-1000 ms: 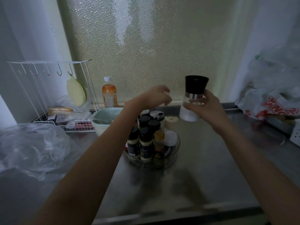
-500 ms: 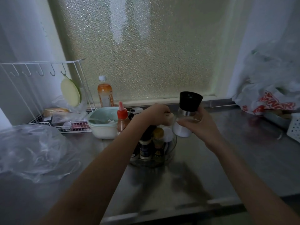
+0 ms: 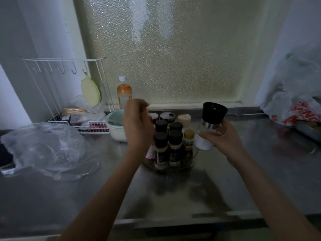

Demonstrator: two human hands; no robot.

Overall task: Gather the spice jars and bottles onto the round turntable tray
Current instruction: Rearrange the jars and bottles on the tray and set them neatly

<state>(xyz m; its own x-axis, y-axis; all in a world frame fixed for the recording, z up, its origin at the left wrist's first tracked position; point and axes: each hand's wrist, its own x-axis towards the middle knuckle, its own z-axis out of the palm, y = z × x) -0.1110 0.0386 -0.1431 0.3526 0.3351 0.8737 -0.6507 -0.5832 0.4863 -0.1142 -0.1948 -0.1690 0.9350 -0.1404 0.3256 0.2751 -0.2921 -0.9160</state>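
Both bare forearms reach forward, converging. Left hand raised, back toward camera, fingers curled, blurred; grip unclear. Right hand wraps fingers and thumb round grinder, tilted.

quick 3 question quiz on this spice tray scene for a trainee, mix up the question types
1. True or false: the right hand holds a grinder with a black top.
2. Multiple choice: where does the orange bottle stand? A) on the tray B) by the window, behind the bowl C) in the right hand
3. Fill in: the black-capped jars stand on the round ____.

Key: 1 true; 2 B, it stands behind the bowl, off the tray; 3 tray.
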